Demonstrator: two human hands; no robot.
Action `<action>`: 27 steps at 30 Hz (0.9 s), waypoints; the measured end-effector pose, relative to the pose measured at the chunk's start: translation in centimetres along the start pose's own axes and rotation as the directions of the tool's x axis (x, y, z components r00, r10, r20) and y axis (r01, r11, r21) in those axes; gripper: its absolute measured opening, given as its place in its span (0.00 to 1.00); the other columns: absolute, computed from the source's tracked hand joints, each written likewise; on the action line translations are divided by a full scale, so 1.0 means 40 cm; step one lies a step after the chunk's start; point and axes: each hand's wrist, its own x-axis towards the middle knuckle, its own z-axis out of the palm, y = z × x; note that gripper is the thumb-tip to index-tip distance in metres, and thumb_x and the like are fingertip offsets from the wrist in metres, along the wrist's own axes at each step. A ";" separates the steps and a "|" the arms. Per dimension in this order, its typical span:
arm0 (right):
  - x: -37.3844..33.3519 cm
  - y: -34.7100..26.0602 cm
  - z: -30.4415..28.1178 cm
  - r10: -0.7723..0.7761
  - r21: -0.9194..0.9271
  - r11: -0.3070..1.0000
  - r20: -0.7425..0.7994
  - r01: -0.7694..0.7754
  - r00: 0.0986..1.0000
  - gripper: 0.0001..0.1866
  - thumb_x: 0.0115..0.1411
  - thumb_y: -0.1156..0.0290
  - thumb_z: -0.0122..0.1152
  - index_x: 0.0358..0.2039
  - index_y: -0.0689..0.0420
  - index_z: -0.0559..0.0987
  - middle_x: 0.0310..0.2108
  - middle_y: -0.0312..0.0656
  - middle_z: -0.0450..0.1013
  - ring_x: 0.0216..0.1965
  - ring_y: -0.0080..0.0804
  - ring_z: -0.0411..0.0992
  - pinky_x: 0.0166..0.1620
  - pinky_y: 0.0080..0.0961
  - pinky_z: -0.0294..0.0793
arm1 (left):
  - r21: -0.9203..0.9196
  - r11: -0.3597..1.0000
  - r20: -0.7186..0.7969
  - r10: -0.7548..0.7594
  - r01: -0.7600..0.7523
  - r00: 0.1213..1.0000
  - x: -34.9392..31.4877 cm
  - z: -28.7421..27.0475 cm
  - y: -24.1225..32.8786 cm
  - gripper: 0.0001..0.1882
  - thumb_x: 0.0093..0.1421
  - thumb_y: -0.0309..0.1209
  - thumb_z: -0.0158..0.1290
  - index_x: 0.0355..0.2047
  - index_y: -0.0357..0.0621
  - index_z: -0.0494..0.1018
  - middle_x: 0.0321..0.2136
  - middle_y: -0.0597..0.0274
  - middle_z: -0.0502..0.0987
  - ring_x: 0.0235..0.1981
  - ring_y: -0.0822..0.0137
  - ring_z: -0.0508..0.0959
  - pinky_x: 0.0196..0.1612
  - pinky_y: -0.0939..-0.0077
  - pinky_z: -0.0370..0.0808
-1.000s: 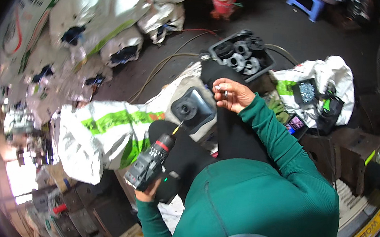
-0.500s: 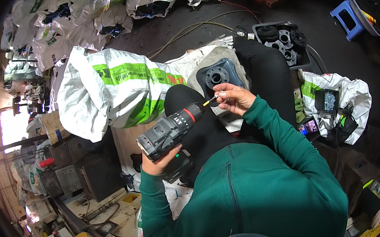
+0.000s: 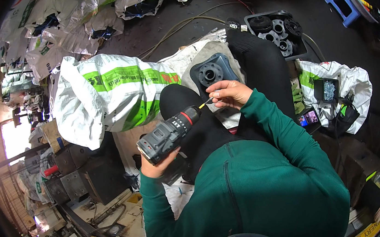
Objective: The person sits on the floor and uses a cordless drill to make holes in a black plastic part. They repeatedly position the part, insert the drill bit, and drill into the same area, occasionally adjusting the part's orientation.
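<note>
A grey and black cordless drill [image 3: 166, 137] with a red ring is gripped in my left hand [image 3: 165, 164], its chuck pointing up and to the right. From the chuck sticks a bit [image 3: 204, 104] with a yellow band. My right hand [image 3: 232, 94] has thumb and fingers pinched together at the bit's tip; whatever is between them is too small to make out. Just beyond these fingers, a dark squarish part with a round, holed flange [image 3: 211, 73] rests on a pale cloth [image 3: 225, 51] by my legs.
Upper right, a dark crate [image 3: 295, 55] carries several flanged parts. Right of my leg, a white sack [image 3: 361, 97] lies under a small box of metal screws [image 3: 328, 90] and a phone [image 3: 309, 118]. A large white and green sack [image 3: 78, 102] stands at left; stuffed sacks [image 3: 139, 2] fill the upper left.
My view has shifted slightly, so the surroundings sit a little further left. My right fingers stay by the bit's tip, more curled over it; the drill is still in my left hand.
</note>
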 end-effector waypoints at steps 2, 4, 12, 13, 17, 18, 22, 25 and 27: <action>0.000 0.003 -0.007 0.030 0.007 1.000 -0.025 -0.030 0.999 0.16 0.55 0.75 0.59 0.45 0.63 0.72 0.37 0.40 0.74 0.36 0.24 0.75 0.42 0.18 0.78 | 0.326 0.917 0.080 0.215 -0.229 0.973 0.013 -0.002 -0.004 0.26 0.43 0.25 0.63 0.44 0.37 0.69 0.35 0.59 0.77 0.35 0.67 0.77 0.41 0.74 0.72; 0.002 0.005 -0.015 0.063 0.054 0.997 -0.030 -0.061 0.998 0.16 0.55 0.75 0.58 0.45 0.63 0.72 0.38 0.41 0.74 0.37 0.24 0.75 0.42 0.18 0.78 | 0.381 0.889 0.126 0.222 -0.254 0.967 0.027 -0.005 -0.005 0.28 0.42 0.28 0.62 0.46 0.39 0.67 0.36 0.58 0.76 0.37 0.61 0.77 0.43 0.71 0.72; 0.025 0.009 -0.046 0.092 0.106 0.990 -0.003 -0.091 0.996 0.17 0.58 0.76 0.54 0.48 0.65 0.70 0.37 0.42 0.74 0.35 0.26 0.76 0.38 0.18 0.80 | 0.522 0.754 0.246 0.315 -0.400 0.916 0.073 -0.002 0.019 0.23 0.42 0.27 0.61 0.42 0.43 0.71 0.38 0.56 0.75 0.39 0.58 0.76 0.44 0.69 0.72; 0.029 0.013 -0.051 0.105 0.096 0.990 -0.021 -0.102 0.994 0.17 0.59 0.75 0.54 0.48 0.65 0.70 0.38 0.42 0.74 0.35 0.26 0.76 0.38 0.18 0.80 | 0.511 0.766 0.250 0.301 -0.390 0.920 0.078 -0.002 0.022 0.24 0.41 0.27 0.60 0.42 0.43 0.71 0.40 0.55 0.74 0.40 0.57 0.76 0.45 0.68 0.72; 0.059 0.052 -0.082 0.013 0.118 0.993 -0.190 0.010 0.982 0.16 0.59 0.70 0.56 0.46 0.63 0.73 0.33 0.36 0.73 0.32 0.21 0.73 0.35 0.17 0.79 | 0.419 0.850 0.208 0.252 -0.319 0.945 0.110 -0.004 0.023 0.24 0.43 0.27 0.61 0.43 0.40 0.71 0.39 0.53 0.75 0.40 0.57 0.77 0.45 0.69 0.72; 0.070 0.065 -0.094 -0.037 0.091 0.993 -0.316 0.069 0.948 0.15 0.59 0.69 0.56 0.45 0.62 0.74 0.32 0.34 0.72 0.31 0.19 0.72 0.34 0.17 0.79 | 0.389 0.873 0.174 0.244 -0.294 0.954 0.120 -0.005 0.021 0.23 0.43 0.27 0.61 0.42 0.39 0.71 0.39 0.53 0.76 0.39 0.58 0.77 0.44 0.69 0.73; 0.132 0.104 -0.142 -0.132 0.033 0.981 -0.608 0.190 0.783 0.12 0.57 0.69 0.58 0.41 0.59 0.76 0.29 0.33 0.69 0.26 0.18 0.67 0.36 0.23 0.79 | 0.286 0.946 -0.002 0.160 -0.153 0.987 0.186 0.004 0.002 0.22 0.44 0.29 0.63 0.40 0.36 0.72 0.35 0.53 0.78 0.36 0.60 0.79 0.41 0.70 0.73; 0.162 0.113 -0.148 -0.079 0.181 0.962 -0.530 0.203 0.844 0.11 0.57 0.71 0.58 0.40 0.60 0.77 0.28 0.32 0.69 0.26 0.19 0.67 0.37 0.24 0.78 | 0.286 0.954 0.044 0.074 -0.083 0.996 0.255 0.009 -0.013 0.21 0.44 0.30 0.64 0.39 0.36 0.73 0.34 0.54 0.78 0.36 0.62 0.79 0.40 0.71 0.74; 0.167 0.107 -0.144 -0.106 0.176 0.961 -0.477 0.212 0.873 0.14 0.59 0.70 0.55 0.45 0.61 0.74 0.32 0.35 0.71 0.32 0.20 0.71 0.40 0.22 0.78 | 0.288 0.954 0.102 0.058 -0.085 0.993 0.278 0.011 -0.014 0.20 0.44 0.30 0.63 0.38 0.36 0.74 0.35 0.54 0.78 0.36 0.62 0.79 0.39 0.72 0.74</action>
